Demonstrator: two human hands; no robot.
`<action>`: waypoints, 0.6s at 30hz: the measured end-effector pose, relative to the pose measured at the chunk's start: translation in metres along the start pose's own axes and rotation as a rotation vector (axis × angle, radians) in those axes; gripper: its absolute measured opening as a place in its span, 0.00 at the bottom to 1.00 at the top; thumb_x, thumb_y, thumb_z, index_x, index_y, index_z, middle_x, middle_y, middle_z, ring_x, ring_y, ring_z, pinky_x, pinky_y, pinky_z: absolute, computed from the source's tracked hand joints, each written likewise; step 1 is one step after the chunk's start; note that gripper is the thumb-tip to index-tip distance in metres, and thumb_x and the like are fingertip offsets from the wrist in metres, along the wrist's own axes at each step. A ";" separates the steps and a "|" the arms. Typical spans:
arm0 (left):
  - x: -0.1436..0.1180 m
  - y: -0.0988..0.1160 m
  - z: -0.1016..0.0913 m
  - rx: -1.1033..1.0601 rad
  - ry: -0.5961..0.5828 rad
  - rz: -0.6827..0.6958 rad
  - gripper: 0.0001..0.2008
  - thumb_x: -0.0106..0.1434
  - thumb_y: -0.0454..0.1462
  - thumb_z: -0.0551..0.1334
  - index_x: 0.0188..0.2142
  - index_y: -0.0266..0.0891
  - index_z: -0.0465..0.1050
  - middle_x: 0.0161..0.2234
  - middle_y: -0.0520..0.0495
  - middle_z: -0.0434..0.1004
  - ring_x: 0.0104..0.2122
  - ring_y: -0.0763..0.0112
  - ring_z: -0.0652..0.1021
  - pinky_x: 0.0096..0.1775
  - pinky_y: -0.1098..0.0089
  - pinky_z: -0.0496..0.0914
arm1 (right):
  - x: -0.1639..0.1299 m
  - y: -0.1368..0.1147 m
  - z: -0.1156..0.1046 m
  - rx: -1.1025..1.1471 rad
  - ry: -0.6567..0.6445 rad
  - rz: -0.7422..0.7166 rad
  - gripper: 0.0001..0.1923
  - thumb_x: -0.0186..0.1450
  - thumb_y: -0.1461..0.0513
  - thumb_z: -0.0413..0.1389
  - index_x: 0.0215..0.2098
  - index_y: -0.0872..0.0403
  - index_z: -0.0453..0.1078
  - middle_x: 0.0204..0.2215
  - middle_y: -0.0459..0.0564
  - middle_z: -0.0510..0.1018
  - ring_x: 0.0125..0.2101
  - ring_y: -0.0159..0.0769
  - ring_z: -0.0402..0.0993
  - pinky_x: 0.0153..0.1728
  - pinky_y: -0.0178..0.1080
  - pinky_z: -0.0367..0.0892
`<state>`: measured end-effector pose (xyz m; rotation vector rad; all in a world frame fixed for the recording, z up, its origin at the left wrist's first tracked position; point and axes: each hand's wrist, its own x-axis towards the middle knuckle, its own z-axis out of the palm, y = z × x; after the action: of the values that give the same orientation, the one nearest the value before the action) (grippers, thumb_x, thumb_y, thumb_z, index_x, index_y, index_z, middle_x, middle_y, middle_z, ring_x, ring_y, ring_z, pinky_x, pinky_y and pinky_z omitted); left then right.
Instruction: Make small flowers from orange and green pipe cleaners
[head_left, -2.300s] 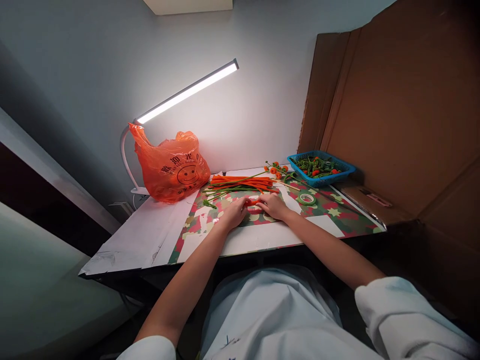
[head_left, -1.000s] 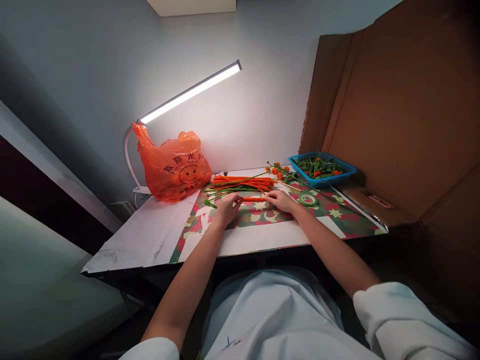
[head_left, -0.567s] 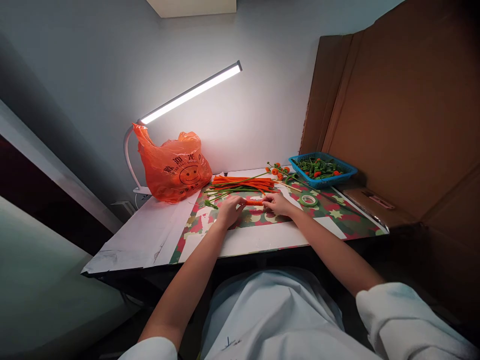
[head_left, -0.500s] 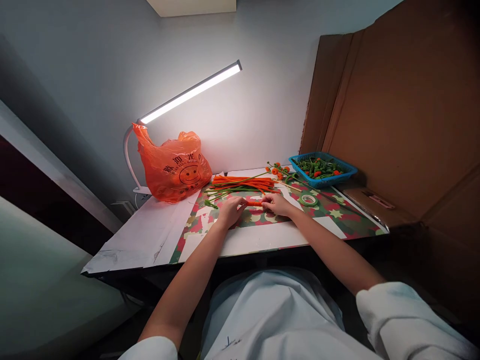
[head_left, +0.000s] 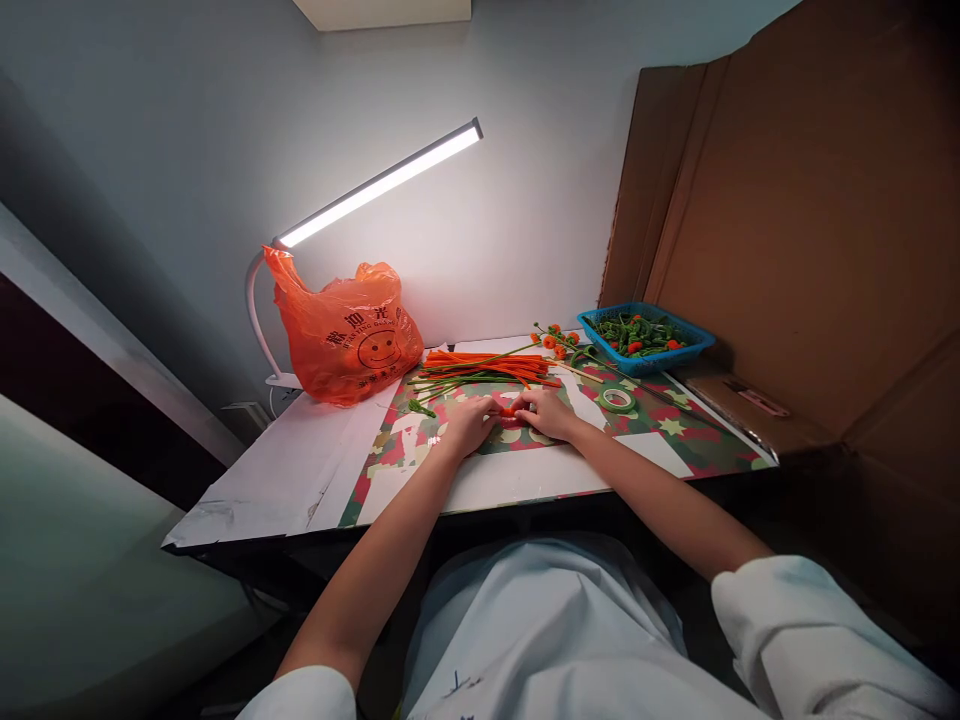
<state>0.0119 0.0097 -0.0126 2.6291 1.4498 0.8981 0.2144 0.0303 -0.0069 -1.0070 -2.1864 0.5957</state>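
Between my fingertips is a short orange pipe cleaner piece [head_left: 509, 412], apparently coiled, partly covered by the fingers. My left hand [head_left: 472, 424] pinches its left end. At the other end, my right hand [head_left: 547, 413] grips it between thumb and fingers. Both hands are close together, low over the patterned mat [head_left: 487, 440]. Just beyond them lies a bundle of orange and green pipe cleaners [head_left: 487, 367]. A small green twisted piece [head_left: 421, 408] rests left of my left hand, and a roll of green tape [head_left: 616, 400] lies right of my right hand.
Orange flowers on green stems [head_left: 555, 342] lie behind the bundle. A blue basket [head_left: 645, 365] of green and orange pieces stands at the back right, beside tall cardboard [head_left: 787, 230]. At the back left are an orange plastic bag [head_left: 345, 335] and a lit lamp [head_left: 382, 185].
My hands have drawn closer together. The orange piece, earlier straight between them, now shows less and looks bent. The things on the table have stayed put.
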 end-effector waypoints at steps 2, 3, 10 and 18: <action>0.001 0.000 0.001 0.007 -0.014 -0.018 0.05 0.59 0.30 0.60 0.33 0.40 0.73 0.34 0.48 0.80 0.35 0.66 0.77 0.37 0.68 0.70 | 0.002 0.002 0.003 -0.011 0.005 -0.033 0.07 0.60 0.69 0.55 0.33 0.55 0.75 0.29 0.49 0.79 0.30 0.32 0.73 0.33 0.35 0.65; 0.001 0.000 0.001 0.008 -0.022 -0.028 0.04 0.59 0.31 0.60 0.33 0.40 0.73 0.34 0.48 0.80 0.35 0.66 0.77 0.37 0.68 0.70 | 0.002 0.003 0.004 -0.012 0.007 -0.043 0.07 0.60 0.69 0.56 0.33 0.55 0.75 0.30 0.49 0.79 0.31 0.33 0.73 0.33 0.35 0.65; 0.001 0.001 0.001 -0.056 -0.049 -0.102 0.06 0.60 0.31 0.58 0.34 0.41 0.73 0.35 0.50 0.80 0.36 0.66 0.78 0.37 0.69 0.69 | 0.005 0.009 0.011 -0.019 0.057 -0.112 0.09 0.58 0.71 0.56 0.33 0.55 0.76 0.30 0.50 0.79 0.31 0.34 0.73 0.34 0.36 0.66; 0.000 -0.002 0.005 -0.212 -0.091 -0.149 0.05 0.59 0.32 0.56 0.34 0.40 0.70 0.35 0.49 0.79 0.35 0.68 0.77 0.35 0.70 0.69 | 0.006 0.013 0.014 0.001 0.087 -0.166 0.14 0.56 0.74 0.53 0.33 0.54 0.76 0.30 0.49 0.79 0.32 0.35 0.72 0.34 0.36 0.66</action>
<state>0.0132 0.0120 -0.0171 2.3446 1.4202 0.8538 0.2079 0.0409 -0.0225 -0.8252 -2.1660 0.4673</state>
